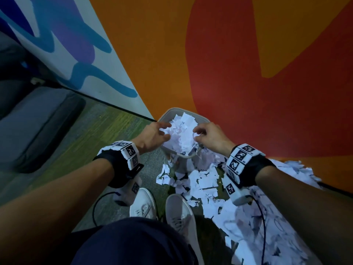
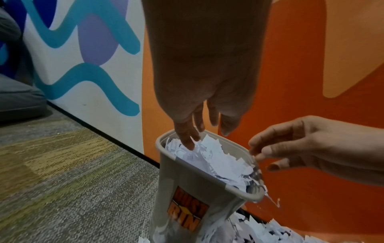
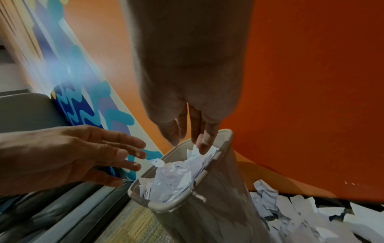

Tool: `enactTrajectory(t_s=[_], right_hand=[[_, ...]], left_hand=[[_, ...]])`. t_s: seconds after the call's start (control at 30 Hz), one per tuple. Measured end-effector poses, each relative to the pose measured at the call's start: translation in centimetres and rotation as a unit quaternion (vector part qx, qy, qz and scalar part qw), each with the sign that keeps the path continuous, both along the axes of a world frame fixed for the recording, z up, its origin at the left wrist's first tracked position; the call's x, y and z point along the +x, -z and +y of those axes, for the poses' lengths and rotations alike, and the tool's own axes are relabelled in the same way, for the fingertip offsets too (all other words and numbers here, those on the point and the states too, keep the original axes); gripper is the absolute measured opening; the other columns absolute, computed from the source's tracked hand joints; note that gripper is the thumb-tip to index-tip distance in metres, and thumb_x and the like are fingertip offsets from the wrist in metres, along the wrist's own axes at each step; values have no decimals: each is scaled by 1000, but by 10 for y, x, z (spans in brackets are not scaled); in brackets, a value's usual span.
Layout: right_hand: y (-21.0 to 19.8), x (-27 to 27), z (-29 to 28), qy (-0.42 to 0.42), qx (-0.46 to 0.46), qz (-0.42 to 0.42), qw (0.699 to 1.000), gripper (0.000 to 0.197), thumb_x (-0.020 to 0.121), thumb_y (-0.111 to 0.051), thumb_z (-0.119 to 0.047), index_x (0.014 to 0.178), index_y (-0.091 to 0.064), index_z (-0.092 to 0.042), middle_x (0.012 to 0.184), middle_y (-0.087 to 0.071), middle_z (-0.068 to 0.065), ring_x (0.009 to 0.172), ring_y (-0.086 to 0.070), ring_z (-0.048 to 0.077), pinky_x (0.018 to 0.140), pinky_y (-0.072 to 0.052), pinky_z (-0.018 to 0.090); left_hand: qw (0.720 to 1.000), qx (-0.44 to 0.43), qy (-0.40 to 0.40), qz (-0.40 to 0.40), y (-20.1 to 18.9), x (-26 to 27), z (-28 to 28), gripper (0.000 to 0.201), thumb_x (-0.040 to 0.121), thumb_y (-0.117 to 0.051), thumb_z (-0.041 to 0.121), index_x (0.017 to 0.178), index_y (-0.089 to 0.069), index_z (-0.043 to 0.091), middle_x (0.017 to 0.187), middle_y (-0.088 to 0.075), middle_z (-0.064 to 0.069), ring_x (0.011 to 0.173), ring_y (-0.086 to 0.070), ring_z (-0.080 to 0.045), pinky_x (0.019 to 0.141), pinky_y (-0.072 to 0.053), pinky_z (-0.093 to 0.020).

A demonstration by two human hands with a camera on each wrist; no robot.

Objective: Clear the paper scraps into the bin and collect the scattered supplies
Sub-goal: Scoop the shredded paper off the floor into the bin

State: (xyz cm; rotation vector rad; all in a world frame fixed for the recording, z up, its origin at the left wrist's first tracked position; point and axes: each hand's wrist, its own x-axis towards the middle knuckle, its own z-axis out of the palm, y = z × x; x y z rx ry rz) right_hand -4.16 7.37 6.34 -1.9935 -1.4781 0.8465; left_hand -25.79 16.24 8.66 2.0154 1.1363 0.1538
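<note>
Carpeted floor, bin, paper scraps

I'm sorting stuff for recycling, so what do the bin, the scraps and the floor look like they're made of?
Bin: likely plastic, smooth grey moulded wall with a rolled rim and a printed label.
Scraps: thin white paper, torn ragged edges, some crumpled, dark print on them.
Floor: looks like low-pile carpet, speckled grey and yellow-green woven texture.

Scraps in bin

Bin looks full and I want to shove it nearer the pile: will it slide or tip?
The bin looks tall and narrow, so a push near the rim may tip it. Paper scraps heaped to the top probably add little weight. The carpet may drag its base.
</note>
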Motion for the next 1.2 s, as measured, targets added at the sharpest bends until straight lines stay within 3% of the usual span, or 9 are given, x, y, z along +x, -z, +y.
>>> enactTrajectory(t_s=[0.2,0.33,0.5,0.57,0.67,0.83,0.97,1.07,1.2], right_hand=[[6,-4,-35,62,35,49,996,17,86,-62,-8,94,-75,-16,75,-71,-6,63,-65,9,64,-55,30],[38,0,-68,57,-19,73,995,18,88,-56,-3,84,-72,-10,72,-71,12,64,-69,28,57,-57,37],[114,15,-84,54,-116,75,989,17,87,-58,-2,78,-69,-11,73,-68,14,63,-61,22,58,-54,33],[145,17,-81,54,-144,69,986,7,85,-67,-4,89,-69,-9,82,-69,21,72,-61,22,65,-52,32],[183,14,-74,69,-196,57,977,36,83,-76,-13,116,-63,-9,122,-61,19,111,-58,25,79,-42,25],[220,8,-61,5,-274,-72,959,93,75,-79,-52,150,-32,-22,160,-17,12,146,-18,33,116,-24,48],[230,-2,-56,-88,-305,-154,936,92,80,-73,-56,151,-27,-18,162,3,8,149,3,39,119,-6,58],[259,-10,-56,-2,-301,-126,945,124,61,-77,-72,152,1,-41,162,9,14,148,4,45,114,-13,67],[278,-33,-61,-11,-282,-203,938,104,72,-80,-55,149,-12,-38,159,-2,15,142,-14,51,110,-28,63]], left_hand=[[993,-79,48,-78,-1,4,-30,10,94,-65,10,93,-67,0,86,-72,-18,72,-70,-25,62,-59,-31],[982,-122,130,-59,25,11,-47,9,93,-63,1,94,-70,-3,84,-74,-20,71,-72,-22,65,-61,-35],[978,-121,171,1,90,19,-52,11,93,-61,5,91,-72,3,82,-74,-6,72,-71,-13,65,-60,-32],[975,-98,192,48,119,15,-47,13,92,-60,9,90,-74,7,86,-73,-1,76,-69,-13,68,-53,-25],[969,-71,201,128,173,-2,-36,21,92,-65,28,104,-73,13,105,-72,-3,92,-66,-19,77,-46,-24],[978,-79,101,163,256,-20,-30,102,57,-56,92,136,-47,29,138,-52,-4,130,-46,-30,106,-44,-46],[958,-93,70,264,286,-9,-44,134,55,-71,84,153,12,45,166,7,-5,150,9,-41,116,-14,-67],[944,-70,61,317,291,7,-66,131,61,-74,77,156,8,39,164,19,-5,148,20,-44,111,-12,-73],[952,-21,76,295,293,21,-81,110,69,-77,65,152,-10,39,163,7,-9,148,6,-46,110,-17,-75]])
